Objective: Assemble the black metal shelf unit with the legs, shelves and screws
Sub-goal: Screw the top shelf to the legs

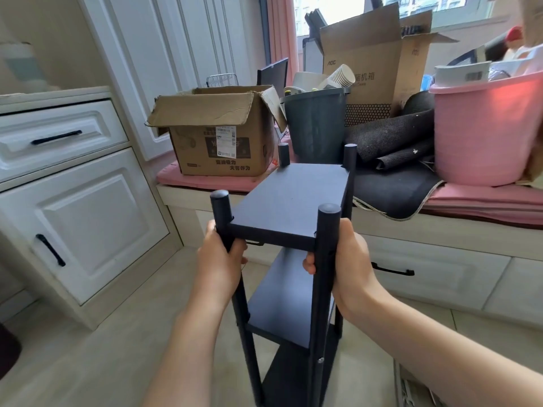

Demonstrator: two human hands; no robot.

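Note:
The black shelf unit (289, 201) stands upright in front of me, with three shelves fixed between four round legs. My left hand (219, 259) grips the near left leg (221, 212) just under the top shelf. My right hand (349, 259) grips the near right leg (326, 230) at the same height. The two far legs (350, 160) rise past the top shelf's back corners. A screw head (320, 360) shows low on the near right leg. The unit's feet are out of sight below the frame.
A window bench with a pink cushion (205, 180) holds an open cardboard box (217, 136), a dark bin (316, 124), rolled black mats (393, 142) and a pink tub (484, 127). White cabinets (73, 207) stand at left. Tiled floor (102, 348) lies below.

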